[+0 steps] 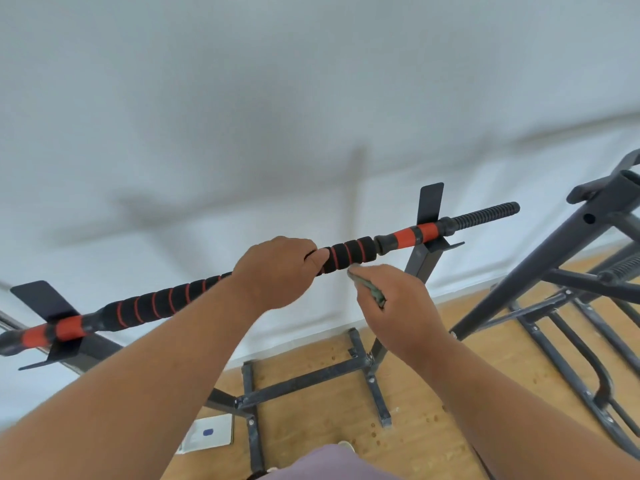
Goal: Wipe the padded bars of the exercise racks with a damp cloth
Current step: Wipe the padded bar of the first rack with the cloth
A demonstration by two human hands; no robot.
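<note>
A long bar with black foam padding and orange rings (349, 252) lies across the two cradles of a dark metal rack (424, 258), slanting up to the right. My left hand (277, 271) grips the padded bar near its middle, fingers curled over the top. My right hand (394, 306) is just below and right of it, a little in front of the bar, holding a small grey-green cloth (369, 289) bunched between thumb and fingers. The cloth is just below the padding; I cannot tell if it touches it.
A second dark metal rack (561, 258) stands close on the right, its legs spread over the wooden floor (415, 393). A white wall (311, 98) is right behind the bar. A white card with a blue mark (207, 433) lies on the floor below.
</note>
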